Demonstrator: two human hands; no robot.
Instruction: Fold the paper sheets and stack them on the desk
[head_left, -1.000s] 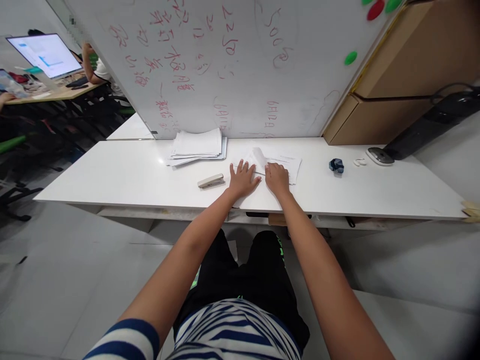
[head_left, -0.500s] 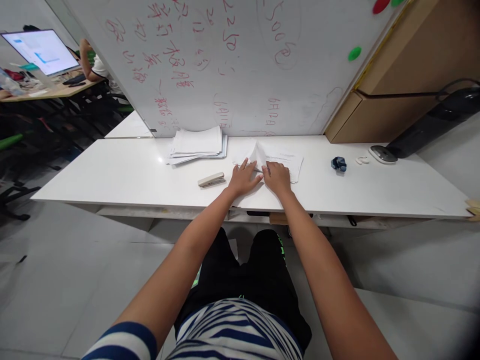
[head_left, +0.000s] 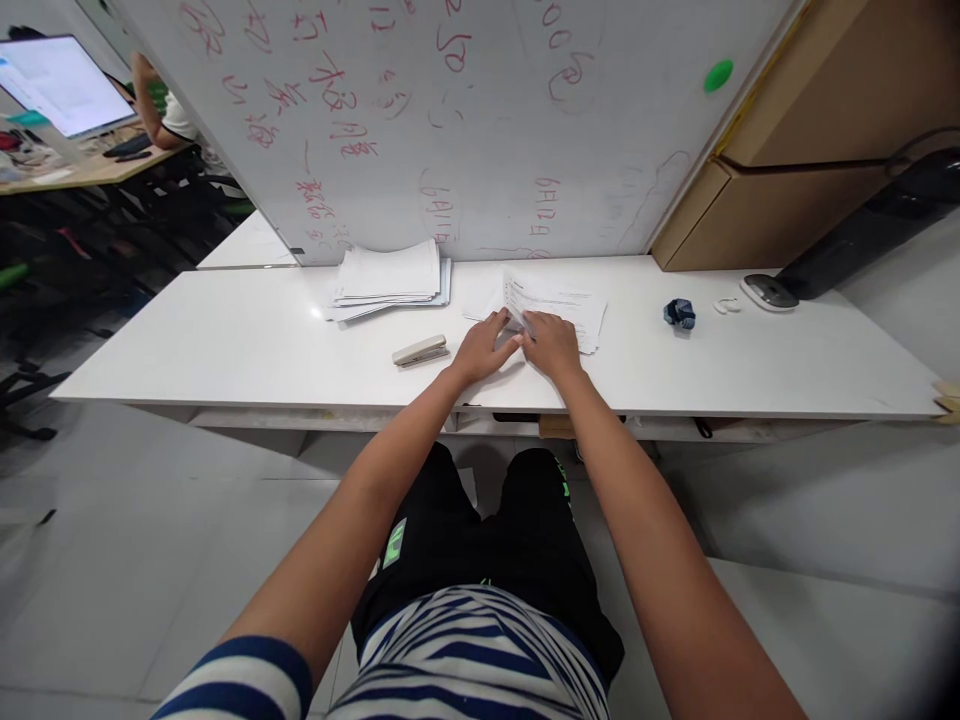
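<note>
White laminate table (head_left: 225, 350), matte and flat, runs the full width. At left-centre a loose stack of printed sheets (head_left: 390, 280) is fanned against the whiteboard (head_left: 450, 120), which is covered in red marker. A beige stapler (head_left: 420, 351), smooth plastic, lies just left of the hands, not touched. Left hand (head_left: 480, 350) is pressed flat, fingers spread, on the near edge of the paper sheet (head_left: 559, 305). Right hand (head_left: 553, 345) is closed in a pinch on that sheet's lifted left flap, so it is judged to be mid-fold. Next move calls for edge alignment and a firm crease; thin paper is expected to buckle if skewed. Further right, a small blue-grey object (head_left: 679, 313) and a cardboard box (head_left: 810, 150) are seen.
</note>
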